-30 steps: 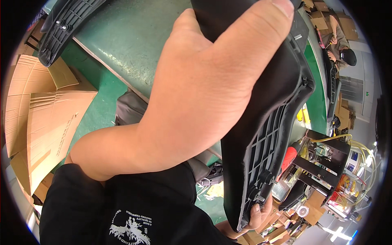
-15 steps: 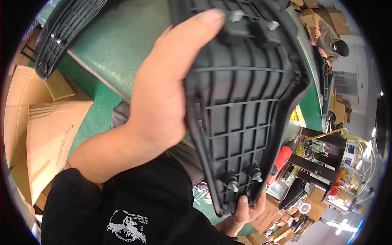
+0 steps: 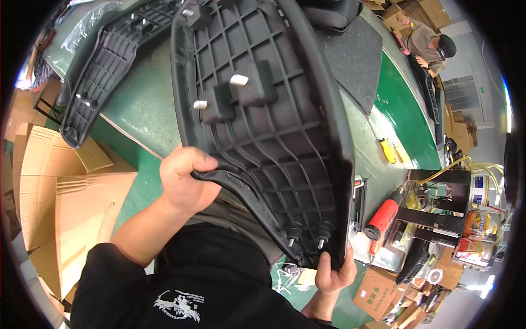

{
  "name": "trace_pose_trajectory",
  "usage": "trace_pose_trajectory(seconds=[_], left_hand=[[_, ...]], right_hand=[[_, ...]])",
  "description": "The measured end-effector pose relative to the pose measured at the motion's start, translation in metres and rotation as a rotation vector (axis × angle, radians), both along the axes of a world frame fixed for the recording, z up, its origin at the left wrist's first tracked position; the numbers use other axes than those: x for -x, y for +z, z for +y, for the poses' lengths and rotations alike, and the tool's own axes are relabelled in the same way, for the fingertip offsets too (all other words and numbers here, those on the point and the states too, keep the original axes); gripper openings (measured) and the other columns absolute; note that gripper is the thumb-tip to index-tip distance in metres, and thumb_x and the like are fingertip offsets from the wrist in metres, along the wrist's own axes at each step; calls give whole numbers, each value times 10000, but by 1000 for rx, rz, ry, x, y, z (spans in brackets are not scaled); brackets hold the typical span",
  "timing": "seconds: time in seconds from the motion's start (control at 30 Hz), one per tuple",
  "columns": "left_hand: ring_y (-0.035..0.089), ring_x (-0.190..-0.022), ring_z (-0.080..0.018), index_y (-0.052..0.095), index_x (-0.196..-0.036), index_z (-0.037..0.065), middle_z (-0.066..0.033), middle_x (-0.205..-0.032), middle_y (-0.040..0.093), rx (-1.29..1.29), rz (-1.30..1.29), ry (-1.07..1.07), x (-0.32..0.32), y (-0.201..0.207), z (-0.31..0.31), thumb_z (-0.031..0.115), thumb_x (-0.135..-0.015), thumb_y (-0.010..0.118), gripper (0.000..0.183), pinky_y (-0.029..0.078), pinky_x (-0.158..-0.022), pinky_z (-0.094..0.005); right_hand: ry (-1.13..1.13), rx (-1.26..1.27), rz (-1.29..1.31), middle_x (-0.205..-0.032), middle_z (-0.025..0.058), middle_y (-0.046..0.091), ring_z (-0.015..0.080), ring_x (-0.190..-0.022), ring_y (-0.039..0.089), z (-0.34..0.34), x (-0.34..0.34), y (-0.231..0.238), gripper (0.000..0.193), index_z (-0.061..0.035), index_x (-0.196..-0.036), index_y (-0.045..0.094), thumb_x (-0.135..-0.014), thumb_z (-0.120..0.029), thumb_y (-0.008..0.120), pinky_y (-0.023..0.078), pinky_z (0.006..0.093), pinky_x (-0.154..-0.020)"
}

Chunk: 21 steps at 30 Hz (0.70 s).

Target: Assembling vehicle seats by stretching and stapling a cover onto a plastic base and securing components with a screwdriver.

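The counter [image 3: 145,101] has a smooth grey-green top. At left it bears a black ribbed panel [image 3: 112,57], ribs up, whose near end juts past the edge; crumpled clear plastic [image 3: 87,26] lies farther off. At right lie a dark flat sheet [image 3: 356,63] and, nearer, a yellow-handled screwdriver [image 3: 388,151]. A cardboard box [image 3: 87,211] stands on the green floor [image 3: 138,200].

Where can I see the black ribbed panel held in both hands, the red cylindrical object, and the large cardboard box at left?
Black ribbed panel [image 3: 268,131]: head view, on its ribbed face.
Red cylindrical object [image 3: 383,216]: head view, on its red body.
Large cardboard box [image 3: 85,214]: head view, on its brown side.
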<state>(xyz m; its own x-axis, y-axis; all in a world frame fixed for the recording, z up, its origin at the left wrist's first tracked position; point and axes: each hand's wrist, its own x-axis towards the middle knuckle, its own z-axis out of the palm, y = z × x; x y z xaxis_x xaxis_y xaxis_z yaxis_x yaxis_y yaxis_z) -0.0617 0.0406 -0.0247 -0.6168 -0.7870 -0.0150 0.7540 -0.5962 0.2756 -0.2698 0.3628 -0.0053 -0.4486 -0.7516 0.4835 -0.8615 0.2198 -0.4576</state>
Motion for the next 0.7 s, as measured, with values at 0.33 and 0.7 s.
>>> trace_pose_trajectory(seconds=[0.33, 0.7], left_hand=[[637, -1313, -391, 594, -1433, -45, -189, -1370, 705, 250, -33, -30, -20, -3, 2, -17, -740, 559, 695, 439, -1198, -524], [678, -1247, -324, 607, -1383, -62, -175, -1338, 704, 218, -502, 151, -23, 22, -34, 24, -946, 541, 450, 512, -1127, -490]], right_hand=[[-73, 70, -25, -1126, 245, 760, 379, -973, 757, -8, 7, -9, 569, 59, -1390, 652, -852, 26, 835, 584, 410, -921], [52, 41, -1137, -1368, 126, 691, 174, -1242, 668, -62, -5, -22, 803, 22, -1632, 438, -938, -29, 839, 546, 346, -1064]])
